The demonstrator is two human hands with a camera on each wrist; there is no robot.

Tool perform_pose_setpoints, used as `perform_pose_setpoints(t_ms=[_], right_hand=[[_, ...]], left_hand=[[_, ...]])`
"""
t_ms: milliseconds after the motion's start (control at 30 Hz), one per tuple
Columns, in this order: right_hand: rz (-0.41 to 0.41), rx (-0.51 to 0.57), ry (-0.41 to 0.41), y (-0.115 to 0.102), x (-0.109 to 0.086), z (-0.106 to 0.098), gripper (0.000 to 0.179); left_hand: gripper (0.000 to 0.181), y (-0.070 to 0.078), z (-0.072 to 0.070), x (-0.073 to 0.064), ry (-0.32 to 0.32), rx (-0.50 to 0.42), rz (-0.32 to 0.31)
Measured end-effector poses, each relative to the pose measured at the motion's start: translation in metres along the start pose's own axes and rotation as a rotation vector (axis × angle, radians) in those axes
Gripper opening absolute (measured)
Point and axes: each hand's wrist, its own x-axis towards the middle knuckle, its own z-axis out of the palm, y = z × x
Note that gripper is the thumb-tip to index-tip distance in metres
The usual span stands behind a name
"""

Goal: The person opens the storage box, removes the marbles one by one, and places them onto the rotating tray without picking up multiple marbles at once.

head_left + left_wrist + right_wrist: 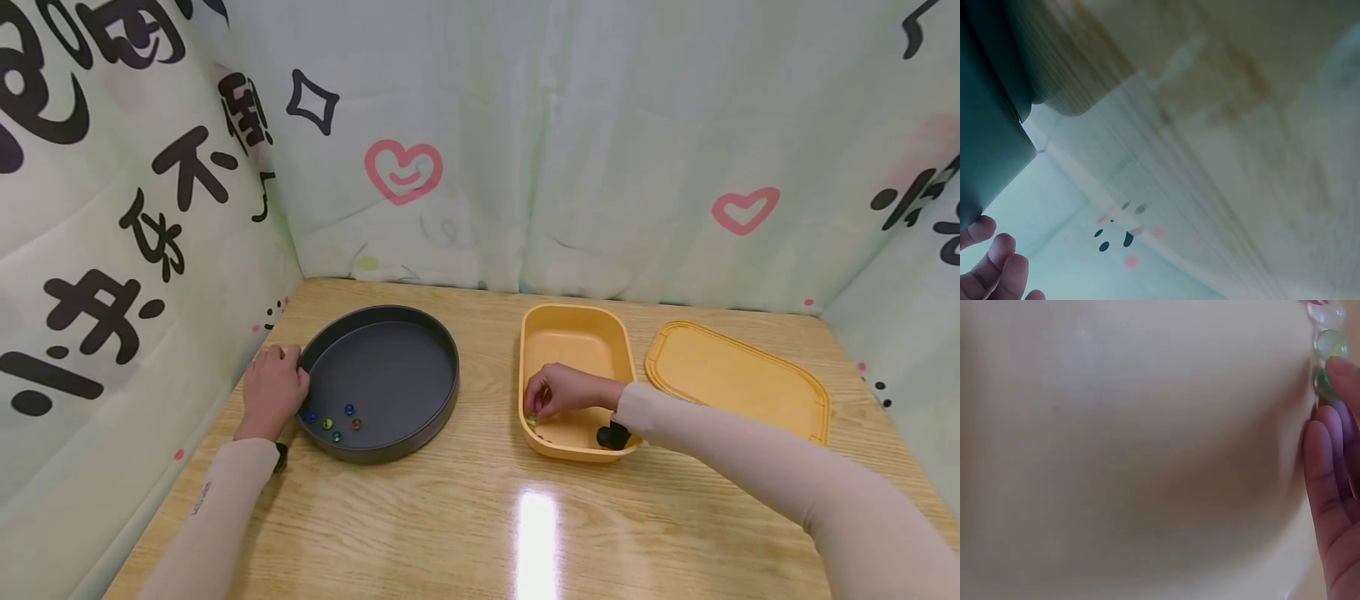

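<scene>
Right-hand fingers (1319, 453) are pinching a green marble (1322, 387); only the head view is showing marbles (327, 424) in the pan (386, 358); I cannot tell whether left-hand fingers (1012, 275) are gripping.

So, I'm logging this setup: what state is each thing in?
Round dark-grey pan: upright, uncovered
Round coloured glass marbles: in pan and box
Yellow rectangular plastic box: upright, uncovered
Yellow rectangular plastic lid: off, flat beside box
Left hand: fingers touching the pan
Right hand: fingers at marbles in box
</scene>
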Motion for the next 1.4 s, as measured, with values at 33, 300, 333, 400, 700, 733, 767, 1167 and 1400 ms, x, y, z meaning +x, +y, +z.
perform_pose_setpoints(t_ms=[33,300,333,400,700,733,767,1167,1400], right_hand=[[0.007,0.000,0.000,0.000,0.000,0.000,0.009],[0.024,-0.021,0.009,0.001,0.000,0.002,0.010],[0.028,-0.021,0.010,0.001,0.000,0.003,0.010],[0.037,-0.019,0.011,0.001,0.000,0.003,0.010],[0.015,-0.058,0.031,0.005,-0.002,0.002,0.011],[0.010,-0.063,0.036,0.006,-0.003,0.001,0.011],[0.015,-0.060,0.041,0.006,-0.004,0.001,0.011],[-0.008,-0.055,0.131,-0.002,-0.012,-0.018,0.011],[-0.014,-0.041,0.184,-0.008,-0.017,-0.031,0.012]], left_hand=[[0.024,0.000,0.000,0.000,0.002,0.000,0.001],[0.019,-0.001,0.004,0.001,0.023,0.026,0.009],[0.019,-0.001,0.004,0.001,0.024,0.030,0.009],[0.020,-0.001,0.004,0.001,0.026,0.034,0.008],[0.018,0.003,0.001,-0.001,0.090,0.054,0.029],[0.018,0.003,0.001,-0.001,0.090,0.053,0.028],[0.017,0.004,0.000,-0.002,0.090,0.053,0.028],[0.014,0.004,-0.001,-0.003,0.086,0.035,0.017],[0.016,0.003,0.001,-0.003,0.074,0.030,0.010]])
